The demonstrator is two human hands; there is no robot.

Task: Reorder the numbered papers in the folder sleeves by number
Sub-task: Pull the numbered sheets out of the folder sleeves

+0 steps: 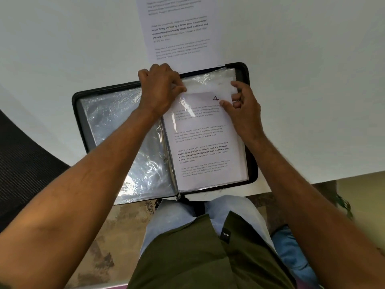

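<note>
A black zip folder lies open on the white table, its clear plastic sleeves spread on both sides. In the right-hand sleeve sits a printed paper marked 4. My left hand pinches the top left edge of that sleeve near the spine. My right hand pinches the sleeve's top right corner, thumb on the paper beside the number. The left-hand sleeves look empty and shiny.
Another printed sheet lies on the table just beyond the folder's top edge. A dark chair stands at the left. The folder overhangs the table's near edge above my lap.
</note>
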